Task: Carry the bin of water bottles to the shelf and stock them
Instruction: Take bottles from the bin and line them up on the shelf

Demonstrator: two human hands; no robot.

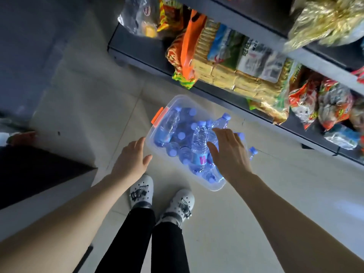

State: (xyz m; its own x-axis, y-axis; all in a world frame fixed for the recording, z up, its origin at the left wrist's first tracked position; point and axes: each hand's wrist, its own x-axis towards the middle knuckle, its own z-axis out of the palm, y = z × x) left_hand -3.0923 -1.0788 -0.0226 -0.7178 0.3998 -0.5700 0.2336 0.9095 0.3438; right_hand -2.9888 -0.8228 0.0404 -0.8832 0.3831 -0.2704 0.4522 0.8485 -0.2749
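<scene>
Here, a clear bin [151, 133] of water bottles [200, 143] sits mid-frame on the floor.
Right hand [229, 154] hovers spread, relaxed over the bottles; left hand [132, 160] hangs loose, empty, beside the bin's edge.

- Pale tiled floor [256, 213] fills the middle and lower frame.
- Clear plastic bin [155, 133] with an orange latch [159, 117] sits on the floor at centre frame, just beside the shelf.
- Two white clogs [141, 191] stand on the floor below the bin.
- Dark shelf [137, 54] runs from top centre to right edge, carrying snack packets [226, 62].
</scene>
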